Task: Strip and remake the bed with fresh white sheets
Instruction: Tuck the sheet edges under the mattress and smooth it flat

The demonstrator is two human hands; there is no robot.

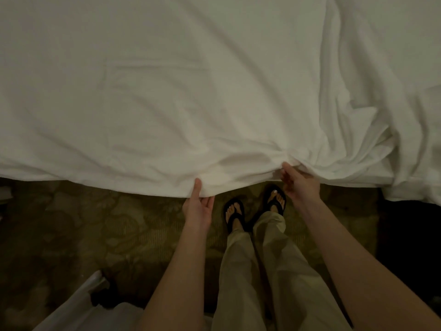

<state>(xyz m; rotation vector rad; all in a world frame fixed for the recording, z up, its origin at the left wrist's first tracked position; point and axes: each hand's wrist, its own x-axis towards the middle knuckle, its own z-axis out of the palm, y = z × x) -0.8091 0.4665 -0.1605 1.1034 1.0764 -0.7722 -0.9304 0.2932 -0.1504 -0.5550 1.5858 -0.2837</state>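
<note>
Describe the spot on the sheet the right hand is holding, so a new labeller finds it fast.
Start at the white sheet covering the bed and follow its near edge rightward, past the left hand. The spot is the bunched knot of fabric pinched by the right hand, just above the black sandals. Creases fan out from it; the sheet to the left lies smoother.

You have one white sheet (167,91), your two hands, two black sandals, and one white cloth heap (78,306) on the carpet.
</note>
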